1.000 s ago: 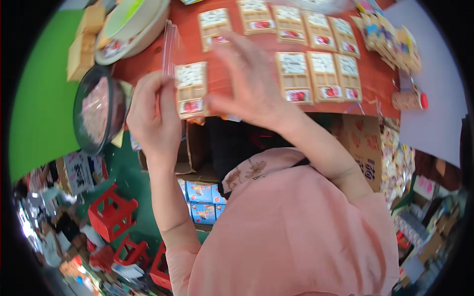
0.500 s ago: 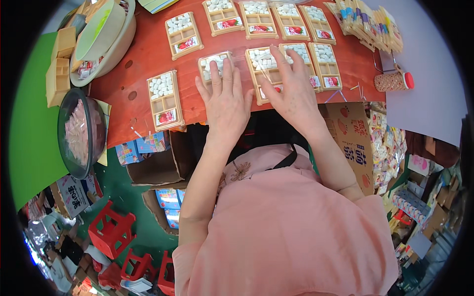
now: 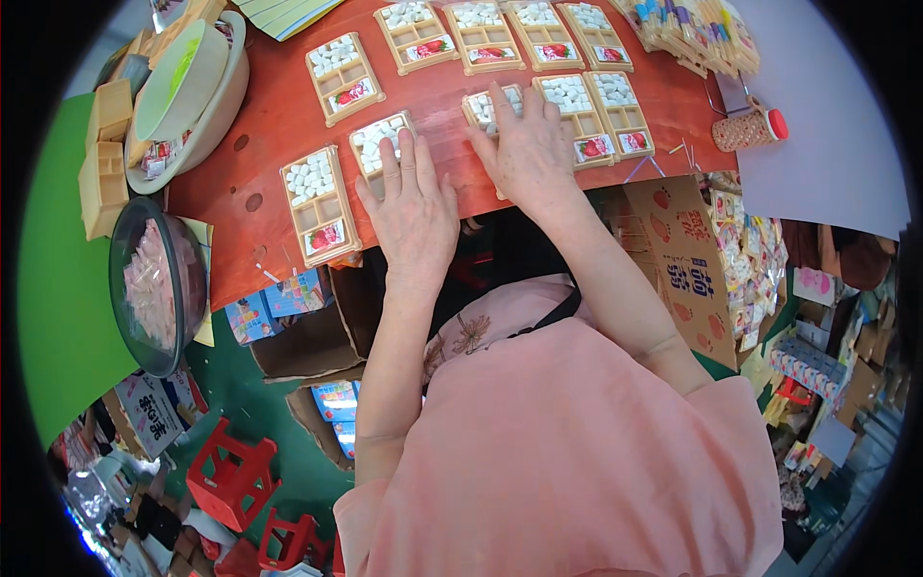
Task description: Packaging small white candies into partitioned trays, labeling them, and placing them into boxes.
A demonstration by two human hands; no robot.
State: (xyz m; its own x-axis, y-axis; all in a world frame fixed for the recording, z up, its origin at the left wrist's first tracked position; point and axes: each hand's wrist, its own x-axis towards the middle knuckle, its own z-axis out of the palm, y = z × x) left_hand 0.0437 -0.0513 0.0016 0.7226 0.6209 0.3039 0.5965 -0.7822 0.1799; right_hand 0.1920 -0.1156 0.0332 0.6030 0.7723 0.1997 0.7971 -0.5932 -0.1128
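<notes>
My left hand [image 3: 411, 212] lies with its fingers stretched over a beige compartment tray [image 3: 381, 130], whose white pillow-shaped pieces show past the fingertips. My right hand [image 3: 535, 159] rests, fingers extended, on another such tray [image 3: 479, 108] and hides most of it. Neither hand is closed round anything. Left of my left hand is a tray [image 3: 318, 200] with white pieces at its far end and a strawberry-printed sachet at its near end. Two similar trays [image 3: 580, 123] [image 3: 623, 117] stand side by side at the right of my right hand.
A back row of filled trays [image 3: 486, 38] crosses the red table [image 3: 245, 202]. Bowls [image 3: 231, 91] and a dark basin of sachets [image 3: 154, 279] stand at left. Bundled sticks [image 3: 687, 34] and a red-lidded jar [image 3: 750, 130] are at right. A carton [image 3: 678, 260] stands below.
The whole view has shifted slightly. My right hand has moved left and flattened onto its tray, from a more arched pose. My left hand stays spread over its tray.
</notes>
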